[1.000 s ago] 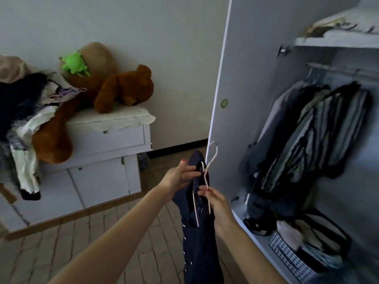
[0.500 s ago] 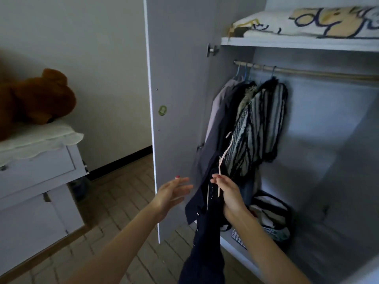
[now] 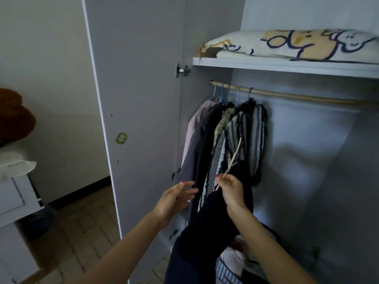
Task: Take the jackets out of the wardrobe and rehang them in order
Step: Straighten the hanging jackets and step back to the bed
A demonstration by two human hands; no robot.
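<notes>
Right hand has its grip pinched on the neck of a thin pale-pink wire hanger carrying a dark navy jacket that drapes straight down below the grip; the hook end points up and away. Left hand hangs beside it, fingers spread and relaxed, holding nothing. The horizontal wooden wardrobe rail runs left-right well above the grip, free span up-right of the hung jackets, so the right hand is nearer.

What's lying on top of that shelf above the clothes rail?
A folded white blanket printed with yellow and navy cartoon shapes lies on the shelf. Its bulk hides anything behind it.
</notes>
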